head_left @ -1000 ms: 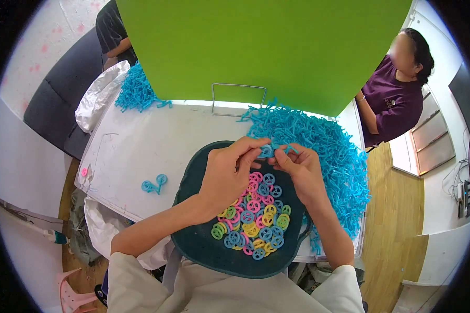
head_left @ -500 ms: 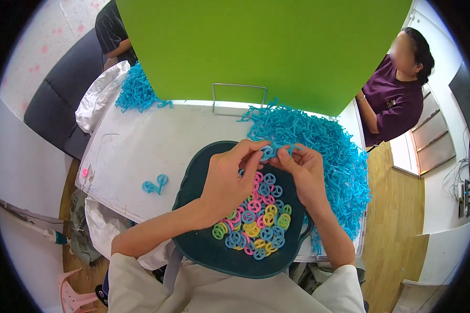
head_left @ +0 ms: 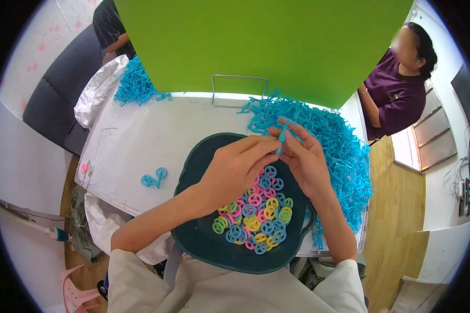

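Over the far rim of a dark green tub [head_left: 198, 245], my two hands meet around a small blue plastic piece [head_left: 282, 137]. Thumb and fingers of my left hand [head_left: 227, 169] pinch its lower part, which they mostly hide. My right hand [head_left: 307, 164] grips its upper part between thumb and fingers. Small spoked wheels [head_left: 253, 213] in blue, pink, yellow and green lie heaped in the tub beneath. Left of the tub, a blue Y-shaped piece with two wheels on its ends [head_left: 154, 178] rests on the white table [head_left: 125, 141].
Blue branched plastic pieces [head_left: 339, 156] form a big pile on the right, with a smaller pile [head_left: 133, 83] far left. A green panel [head_left: 261, 41] and a wire stand [head_left: 239, 76] stand at the back. One person [head_left: 397, 88] sits right, another [head_left: 112, 31] far left.
The blue piece has turned more upright between my hands, and its wheel has gone from sight behind my fingers. My right fingers have risen and lifted away from their earlier bend.
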Motion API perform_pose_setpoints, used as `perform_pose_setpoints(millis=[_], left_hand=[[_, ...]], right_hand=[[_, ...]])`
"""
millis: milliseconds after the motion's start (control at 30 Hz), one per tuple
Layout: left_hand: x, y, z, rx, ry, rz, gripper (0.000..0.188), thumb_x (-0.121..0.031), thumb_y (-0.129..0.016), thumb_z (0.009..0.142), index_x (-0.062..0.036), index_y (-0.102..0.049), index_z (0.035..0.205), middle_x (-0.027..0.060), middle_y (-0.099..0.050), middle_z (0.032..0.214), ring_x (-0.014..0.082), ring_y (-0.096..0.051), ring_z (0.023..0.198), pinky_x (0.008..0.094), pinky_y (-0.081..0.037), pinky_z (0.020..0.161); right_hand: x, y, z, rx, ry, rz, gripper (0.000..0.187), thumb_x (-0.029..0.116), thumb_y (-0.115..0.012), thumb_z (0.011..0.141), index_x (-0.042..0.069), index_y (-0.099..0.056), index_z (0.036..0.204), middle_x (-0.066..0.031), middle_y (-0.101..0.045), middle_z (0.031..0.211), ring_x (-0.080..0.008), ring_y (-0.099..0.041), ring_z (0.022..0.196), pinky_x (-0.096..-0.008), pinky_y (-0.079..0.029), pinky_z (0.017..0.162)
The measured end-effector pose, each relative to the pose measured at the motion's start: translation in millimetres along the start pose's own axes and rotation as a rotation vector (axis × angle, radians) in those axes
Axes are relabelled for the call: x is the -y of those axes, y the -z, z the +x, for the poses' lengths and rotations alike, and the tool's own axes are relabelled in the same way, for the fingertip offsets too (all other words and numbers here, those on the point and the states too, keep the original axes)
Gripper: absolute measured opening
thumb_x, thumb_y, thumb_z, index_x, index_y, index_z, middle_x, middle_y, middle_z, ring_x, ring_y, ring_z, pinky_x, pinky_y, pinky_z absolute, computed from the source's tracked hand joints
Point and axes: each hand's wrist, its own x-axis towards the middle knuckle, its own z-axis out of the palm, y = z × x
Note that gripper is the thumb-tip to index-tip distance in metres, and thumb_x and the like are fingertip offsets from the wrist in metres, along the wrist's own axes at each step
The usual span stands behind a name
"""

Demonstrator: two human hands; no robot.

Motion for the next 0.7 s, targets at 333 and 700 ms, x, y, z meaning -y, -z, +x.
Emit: perform_pose_setpoints(millis=[333,700], left_hand=[[22,-43,-15,0.673,-0.074,0.331,0.029,-0.003,-0.06,0.076,-0.0034,-0.06,0.104,0.0148,-0.054,0.097,0.0286,-0.062,0.09,0.0387,-0.054,0.062],[26,-4,-5,0.356,0.08,0.265,0.023,-0.003,-0.065,0.079,0.0015,-0.058,0.1,0.0125,-0.062,0.092,0.0223,-0.065,0.086,0.0321,-0.054,0.064]], right_hand=[[7,-4,-4,0.007,-0.047,0.128,0.034,0.014,-0.054,0.096,-0.001,-0.05,0.126,0.0013,-0.05,0.081,-0.0065,-0.039,0.064,-0.0219,-0.035,0.059],[1,6,1,-0.019,0.247,-0.532,0.019,0.013,-0.065,0.091,0.0,-0.068,0.103,0.001,-0.06,0.075,-0.0042,-0.051,0.064,-0.0195,-0.041,0.058]])
